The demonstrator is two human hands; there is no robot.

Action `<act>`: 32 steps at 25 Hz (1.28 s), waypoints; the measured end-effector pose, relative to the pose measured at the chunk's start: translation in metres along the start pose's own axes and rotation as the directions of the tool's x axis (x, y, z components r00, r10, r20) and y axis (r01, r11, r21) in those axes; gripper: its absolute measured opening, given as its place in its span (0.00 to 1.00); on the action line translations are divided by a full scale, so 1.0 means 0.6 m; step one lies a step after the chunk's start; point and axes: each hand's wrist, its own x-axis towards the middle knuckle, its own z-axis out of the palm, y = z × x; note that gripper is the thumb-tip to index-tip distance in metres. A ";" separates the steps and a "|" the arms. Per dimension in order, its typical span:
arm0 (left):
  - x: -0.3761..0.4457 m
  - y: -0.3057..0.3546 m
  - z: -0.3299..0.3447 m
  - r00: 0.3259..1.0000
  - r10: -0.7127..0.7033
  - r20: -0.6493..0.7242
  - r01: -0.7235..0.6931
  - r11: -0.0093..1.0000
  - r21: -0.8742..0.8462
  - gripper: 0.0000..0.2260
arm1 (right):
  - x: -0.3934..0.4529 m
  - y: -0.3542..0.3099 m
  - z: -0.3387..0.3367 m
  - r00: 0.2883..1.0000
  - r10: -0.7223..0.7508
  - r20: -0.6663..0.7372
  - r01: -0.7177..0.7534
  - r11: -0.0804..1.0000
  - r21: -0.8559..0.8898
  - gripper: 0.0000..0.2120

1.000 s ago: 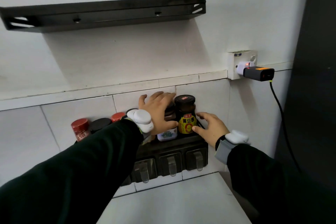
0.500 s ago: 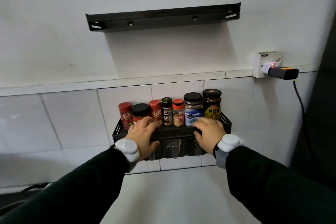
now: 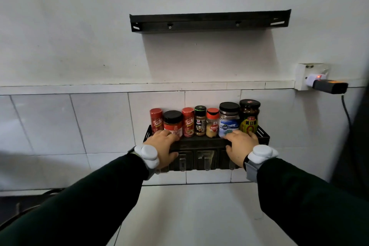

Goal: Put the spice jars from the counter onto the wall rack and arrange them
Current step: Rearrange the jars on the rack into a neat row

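Several spice jars stand upright in one row on the black wall rack [image 3: 201, 142]. From the left they are a red shaker [image 3: 156, 120], a black-lidded red jar [image 3: 173, 123], another red shaker [image 3: 188, 122], a dark-capped bottle [image 3: 200, 121], an orange-capped garlic bottle [image 3: 212, 123], a blue-labelled jar [image 3: 229, 120] and a tall dark jar with a yellow label [image 3: 249, 116]. My left hand [image 3: 161, 146] lies over the rack's front rail at its left end, thumb underneath. My right hand [image 3: 239, 146] grips the rail at its right end, below the two big jars.
An empty black shelf [image 3: 209, 24] hangs higher on the wall. A white socket [image 3: 307, 76] with a black adapter [image 3: 329, 87] and a dangling cable [image 3: 346, 114] sits to the right. The white counter [image 3: 189, 215] runs below the rack, which has hooks [image 3: 204, 161] under it.
My hands came off the two right-hand jars and dropped onto the rack's front rail. The view pulled back, so the whole row of jars shows.
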 end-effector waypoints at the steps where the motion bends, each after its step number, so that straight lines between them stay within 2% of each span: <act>1: 0.011 -0.004 -0.008 1.000 0.008 -0.019 -0.007 0.999 0.035 0.25 | 0.007 -0.001 -0.001 1.000 0.003 -0.015 -0.003 1.000 0.003 0.18; 3: 0.033 -0.011 -0.026 0.994 0.002 -0.107 0.007 0.996 0.085 0.24 | 0.019 -0.006 -0.004 0.997 -0.006 -0.082 0.013 0.997 0.081 0.15; 6: 0.075 -0.017 -0.042 0.970 -0.053 -0.239 0.072 0.995 0.073 0.27 | 0.040 -0.025 -0.006 0.983 0.085 -0.163 -0.023 0.937 0.349 0.15; 9: 0.113 -0.021 -0.047 0.970 -0.106 -0.219 0.139 0.980 0.141 0.32 | 0.061 -0.044 0.002 0.967 0.209 -0.149 -0.103 0.849 0.518 0.21; 13: 0.139 -0.022 -0.044 0.987 -0.101 -0.128 0.125 0.972 0.198 0.33 | 0.079 -0.060 0.023 0.958 0.239 -0.161 -0.154 0.896 0.417 0.30; 18: 0.138 -0.031 -0.045 0.988 -0.046 -0.150 0.074 0.979 0.188 0.34 | 0.098 -0.087 0.026 0.949 0.290 -0.121 -0.239 0.915 0.324 0.34; 21: 0.119 -0.041 -0.052 0.982 0.072 -0.173 -0.041 0.983 0.178 0.38 | 0.108 -0.100 0.020 0.940 0.329 -0.090 -0.283 0.898 0.336 0.31; 23: 0.104 -0.045 -0.060 0.976 0.099 -0.193 -0.070 0.986 0.150 0.39 | 0.115 -0.103 0.021 0.929 0.365 -0.068 -0.324 0.887 0.330 0.29; 27: 0.076 -0.061 -0.086 0.969 0.033 -0.243 -0.029 0.999 0.021 0.38 | 0.122 -0.117 0.033 0.937 0.345 -0.063 -0.297 0.875 0.382 0.27; 32: 0.055 -0.074 -0.108 0.969 -0.003 -0.249 -0.001 1.000 -0.014 0.37 | 0.124 -0.143 0.037 0.967 0.250 -0.041 -0.222 0.915 0.337 0.25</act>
